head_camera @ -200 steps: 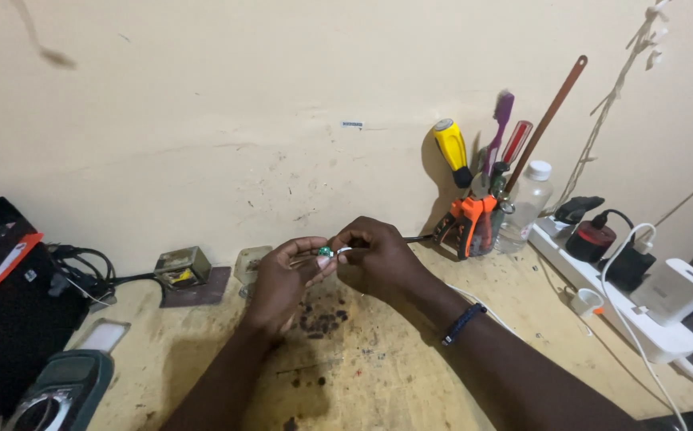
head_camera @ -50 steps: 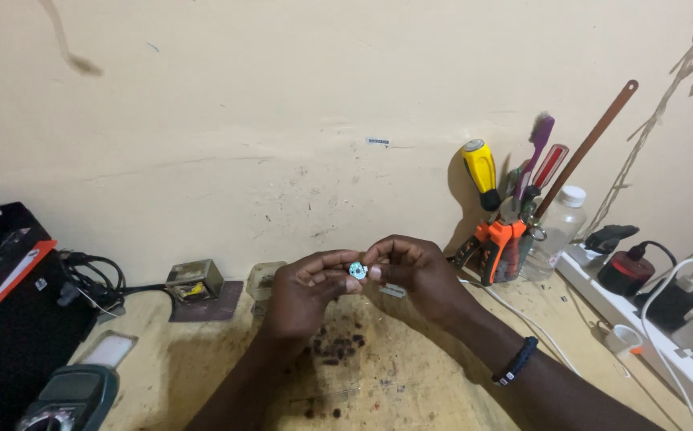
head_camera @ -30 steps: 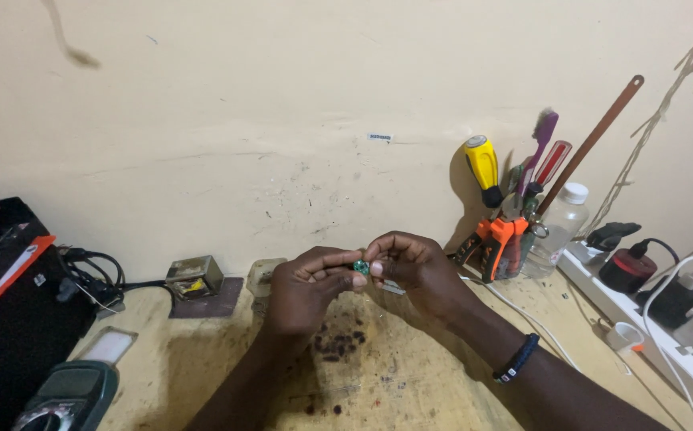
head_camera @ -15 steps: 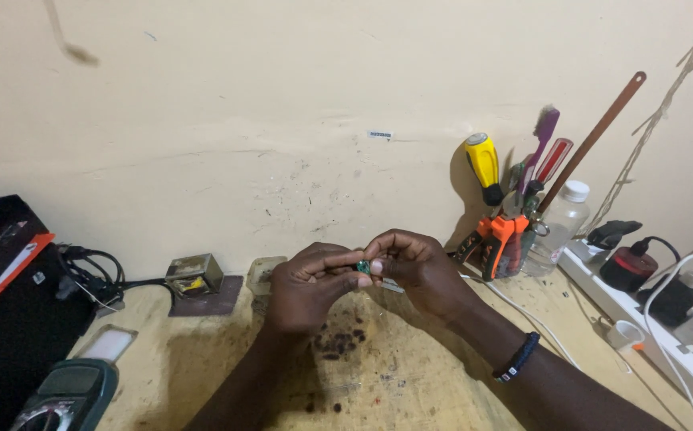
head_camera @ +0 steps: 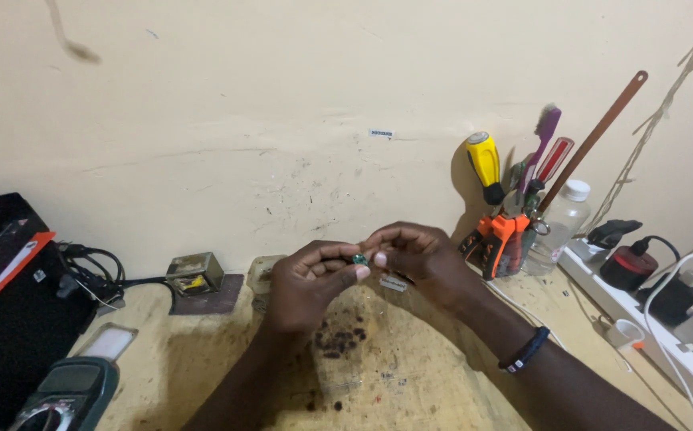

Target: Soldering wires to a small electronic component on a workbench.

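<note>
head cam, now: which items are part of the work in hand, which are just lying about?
In hand:
- left hand
- right hand
- small green part, pinched between both

Lying about:
- multimeter
- small transformer
- tool holder with yellow-handled screwdriver
- plastic bottle
- power strip

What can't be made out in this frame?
- Small green part, head view: too small, mostly covered by fingertips of the left hand and right hand.
- Meter: cut off by the bottom edge.
- Power strip: cut off by the right edge.
</note>
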